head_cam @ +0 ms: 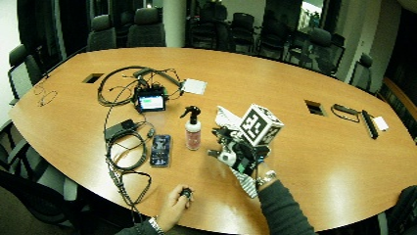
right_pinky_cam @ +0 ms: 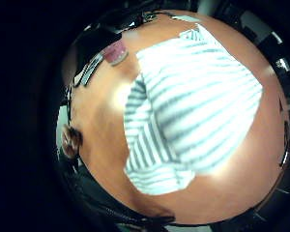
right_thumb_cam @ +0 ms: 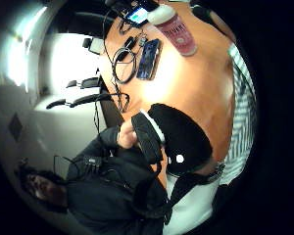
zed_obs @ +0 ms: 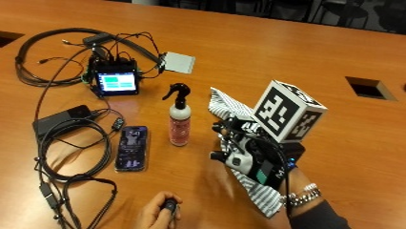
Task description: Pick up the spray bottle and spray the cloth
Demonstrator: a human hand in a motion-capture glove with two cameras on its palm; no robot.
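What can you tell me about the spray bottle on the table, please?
The spray bottle stands upright on the wooden table, untouched. It has a black trigger head with the nozzle pointing toward the phone's side, a white neck and a pinkish body with a label too small to read. It sits between the phone and the striped cloth, apart from the gloved right hand.

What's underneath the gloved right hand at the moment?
The grey and white striped cloth lies flat on the brown wooden table under the gloved right hand. The hand hides the cloth's middle; both ends show. The pink spray bottle with black trigger stands beside it, untouched.
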